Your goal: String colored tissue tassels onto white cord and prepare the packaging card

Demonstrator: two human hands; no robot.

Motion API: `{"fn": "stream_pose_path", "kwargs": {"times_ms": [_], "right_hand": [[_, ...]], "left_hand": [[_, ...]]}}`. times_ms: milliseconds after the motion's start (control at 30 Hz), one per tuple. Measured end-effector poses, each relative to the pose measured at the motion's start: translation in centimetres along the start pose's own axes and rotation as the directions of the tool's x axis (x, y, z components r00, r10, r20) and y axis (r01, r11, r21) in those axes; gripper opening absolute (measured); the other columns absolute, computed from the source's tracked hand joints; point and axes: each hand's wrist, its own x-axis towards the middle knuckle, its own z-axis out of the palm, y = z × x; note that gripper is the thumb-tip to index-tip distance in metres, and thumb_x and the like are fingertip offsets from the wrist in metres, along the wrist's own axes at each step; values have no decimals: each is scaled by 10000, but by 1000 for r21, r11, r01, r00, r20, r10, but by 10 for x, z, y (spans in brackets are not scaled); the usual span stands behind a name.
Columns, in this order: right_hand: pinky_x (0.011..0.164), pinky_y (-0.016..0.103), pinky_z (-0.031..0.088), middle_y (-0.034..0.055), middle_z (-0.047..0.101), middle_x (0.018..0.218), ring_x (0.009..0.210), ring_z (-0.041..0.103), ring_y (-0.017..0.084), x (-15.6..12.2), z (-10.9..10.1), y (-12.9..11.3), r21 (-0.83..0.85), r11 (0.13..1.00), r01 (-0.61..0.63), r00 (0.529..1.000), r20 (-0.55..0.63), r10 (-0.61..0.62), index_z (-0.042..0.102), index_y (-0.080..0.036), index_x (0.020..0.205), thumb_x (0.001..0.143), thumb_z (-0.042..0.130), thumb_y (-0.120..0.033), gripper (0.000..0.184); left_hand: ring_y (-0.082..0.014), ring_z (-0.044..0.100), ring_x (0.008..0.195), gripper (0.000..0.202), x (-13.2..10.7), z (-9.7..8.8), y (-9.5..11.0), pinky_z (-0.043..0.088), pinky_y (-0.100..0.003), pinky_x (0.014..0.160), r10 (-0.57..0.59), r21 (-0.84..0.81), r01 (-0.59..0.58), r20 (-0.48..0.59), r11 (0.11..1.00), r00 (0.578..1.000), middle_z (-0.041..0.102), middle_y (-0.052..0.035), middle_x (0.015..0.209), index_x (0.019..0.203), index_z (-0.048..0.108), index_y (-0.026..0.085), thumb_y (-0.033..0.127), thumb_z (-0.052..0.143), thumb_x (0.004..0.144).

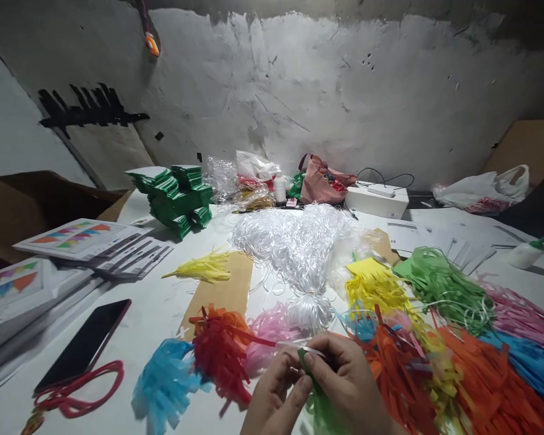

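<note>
My left hand (281,386) and my right hand (340,377) meet at the front centre, fingers pinched around the top of a green tissue tassel (320,408). A thin white ribbon (294,345) runs out at the fingertips. The tassel's strands hang below, partly covered by my right hand. Left of my hands lie a red tassel (220,362), a light blue tassel (165,380), an orange tassel (217,323) and a pink tassel (272,329). A yellow tassel (204,267) lies farther back on a strip of brown card (236,284).
A heap of white ribbon (294,241) fills the middle. Right are piles of yellow (372,284), green (444,290) and orange fringed tissue (489,374). A phone (86,344), printed sheets (72,235) and stacked green bundles (176,199) stand left. A glue bottle (528,252) lies far right.
</note>
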Motion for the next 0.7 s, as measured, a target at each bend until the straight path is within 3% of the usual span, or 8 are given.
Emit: {"fn": "stream_pose_path", "kwargs": {"times_ms": [100, 233, 333, 533, 700], "right_hand": [[604, 218, 424, 14, 630, 723, 653, 531, 116, 0, -1, 1, 104, 994, -19, 1000, -9, 20, 749, -177, 870, 879, 703, -479, 305], [469, 172, 374, -30, 579, 601, 491, 455, 65, 2, -4, 1, 262, 961, -94, 995, 60, 81, 754, -185, 887, 837, 761, -470, 289], [462, 173, 411, -18, 612, 601, 488, 514, 77, 3, -5, 5, 287, 951, -112, 989, 125, 78, 758, -183, 869, 820, 784, -437, 260], [477, 186, 462, -8, 621, 595, 486, 557, 92, 3, -8, 9, 315, 939, -141, 982, 163, 92, 735, -159, 843, 835, 770, -429, 273], [468, 196, 464, -45, 529, 536, 424, 427, 58, 3, -9, 7, 326, 921, -213, 971, 175, 162, 695, -146, 782, 803, 790, -447, 316]], "left_hand": [[-180, 614, 821, 270, -1, 3, -3, 498, -272, 820, -88, -119, 85, -19, 989, 996, 694, -22, 831, 870, 755, 211, 445, 822, 754], [-112, 550, 658, 270, -1, 1, -1, 431, -187, 627, -220, -264, 247, 128, 932, 967, 651, -13, 704, 744, 748, 162, 404, 863, 712], [-99, 545, 613, 284, -1, -2, -2, 400, -171, 584, -312, -298, 342, 144, 891, 939, 655, -18, 660, 743, 755, 151, 390, 892, 675], [-83, 547, 582, 343, 2, -7, -11, 374, -158, 572, -318, -289, 355, 166, 889, 933, 659, -27, 617, 711, 753, 133, 434, 904, 648], [-92, 554, 598, 333, 4, -5, -15, 382, -177, 593, -323, -327, 365, 177, 872, 930, 664, -23, 643, 736, 754, 138, 422, 906, 650]]}}
